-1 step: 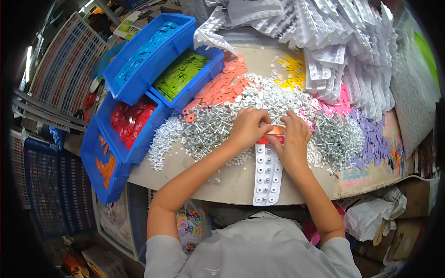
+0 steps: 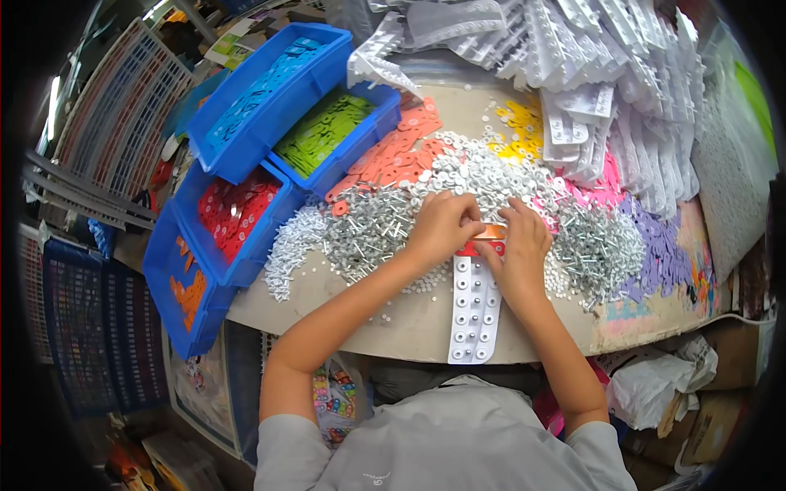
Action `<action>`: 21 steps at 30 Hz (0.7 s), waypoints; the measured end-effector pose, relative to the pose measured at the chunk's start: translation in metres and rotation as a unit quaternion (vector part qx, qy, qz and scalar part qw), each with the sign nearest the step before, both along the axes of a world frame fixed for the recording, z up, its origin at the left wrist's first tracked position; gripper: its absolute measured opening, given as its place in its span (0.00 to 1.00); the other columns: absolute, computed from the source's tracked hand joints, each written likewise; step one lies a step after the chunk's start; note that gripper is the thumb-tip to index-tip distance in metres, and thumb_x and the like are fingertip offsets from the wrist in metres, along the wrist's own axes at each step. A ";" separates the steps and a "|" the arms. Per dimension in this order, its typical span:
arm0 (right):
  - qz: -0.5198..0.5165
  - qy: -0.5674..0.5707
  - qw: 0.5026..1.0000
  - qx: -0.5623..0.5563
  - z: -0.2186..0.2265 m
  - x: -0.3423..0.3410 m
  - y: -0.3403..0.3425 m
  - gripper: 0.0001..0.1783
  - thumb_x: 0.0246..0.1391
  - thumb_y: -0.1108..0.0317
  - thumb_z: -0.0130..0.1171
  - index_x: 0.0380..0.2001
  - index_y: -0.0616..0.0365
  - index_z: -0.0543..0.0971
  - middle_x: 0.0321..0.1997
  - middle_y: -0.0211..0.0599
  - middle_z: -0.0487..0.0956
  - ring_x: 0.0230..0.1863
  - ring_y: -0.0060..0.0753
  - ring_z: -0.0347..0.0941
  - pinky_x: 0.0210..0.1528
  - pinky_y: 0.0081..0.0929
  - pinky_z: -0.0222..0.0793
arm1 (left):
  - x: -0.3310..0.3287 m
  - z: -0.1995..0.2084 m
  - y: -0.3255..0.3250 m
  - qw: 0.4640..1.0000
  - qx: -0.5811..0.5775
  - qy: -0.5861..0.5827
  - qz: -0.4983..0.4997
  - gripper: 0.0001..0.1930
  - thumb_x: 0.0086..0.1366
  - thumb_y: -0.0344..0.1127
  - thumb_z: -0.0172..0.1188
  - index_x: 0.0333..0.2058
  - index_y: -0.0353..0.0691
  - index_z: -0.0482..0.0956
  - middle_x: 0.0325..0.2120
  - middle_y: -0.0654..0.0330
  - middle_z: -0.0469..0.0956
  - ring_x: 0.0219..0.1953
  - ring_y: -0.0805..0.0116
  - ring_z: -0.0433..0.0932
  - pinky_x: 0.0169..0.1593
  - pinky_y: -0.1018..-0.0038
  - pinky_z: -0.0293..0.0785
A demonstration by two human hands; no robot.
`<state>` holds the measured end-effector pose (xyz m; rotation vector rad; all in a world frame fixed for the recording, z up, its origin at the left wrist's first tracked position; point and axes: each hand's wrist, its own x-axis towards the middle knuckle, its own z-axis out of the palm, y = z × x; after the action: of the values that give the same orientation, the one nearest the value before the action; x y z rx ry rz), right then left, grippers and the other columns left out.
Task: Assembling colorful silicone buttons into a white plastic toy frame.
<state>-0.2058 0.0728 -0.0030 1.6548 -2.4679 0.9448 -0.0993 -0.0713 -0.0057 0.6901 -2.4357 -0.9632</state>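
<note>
A white plastic strip with rows of round holes and metal pins lies at the table's near edge. Across its far end are a red strip and, just beyond it, a shiny orange strip. My left hand is closed, thumb and forefinger pinched at the left end of the orange strip. My right hand spans the right side with thumb and fingers apart. Its thumb touches the red strip, and its fingertips reach past the orange strip's right end. The fingers partly hide both coloured strips.
Silvery pins and white round caps are heaped around my hands. Blue bins with coloured pieces stand left. Coral, yellow and purple pieces lie farther out. White strips are piled at the far right.
</note>
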 end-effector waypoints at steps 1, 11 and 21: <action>0.010 0.001 1.000 -0.004 0.001 0.001 0.000 0.36 0.45 0.60 0.74 0.56 0.59 0.70 0.68 0.45 0.66 0.69 0.51 0.57 0.68 0.48 0.48 | 0.001 0.000 0.002 1.000 -0.004 0.001 0.010 0.07 0.53 0.36 0.71 0.27 0.43 0.81 0.21 0.65 0.78 0.30 0.64 0.75 0.47 0.65 0.67; 0.062 0.040 0.996 -0.040 0.028 0.008 -0.009 0.22 0.45 0.67 0.72 0.45 0.55 0.77 0.58 0.42 0.72 0.62 0.49 0.64 0.64 0.46 0.52 | 0.088 0.118 -0.157 0.900 -0.328 0.203 0.204 0.11 0.60 0.29 0.61 0.42 0.39 0.79 0.40 0.51 0.79 0.48 0.49 0.77 0.54 0.59 0.71; 0.287 0.016 0.945 -0.155 0.070 0.067 -0.197 0.08 0.56 0.66 0.62 0.39 0.55 0.81 0.40 0.38 0.81 0.46 0.46 0.73 0.52 0.43 0.62 | 0.235 0.099 -0.354 0.891 -0.021 -0.415 0.181 0.15 0.57 0.37 0.62 0.40 0.36 0.82 0.33 0.56 0.83 0.33 0.63 0.79 0.39 0.65 0.75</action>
<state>-0.1383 -0.1246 0.0667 2.2701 -1.7029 1.2551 0.1355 -0.4252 0.0937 1.7538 -2.8112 -0.5012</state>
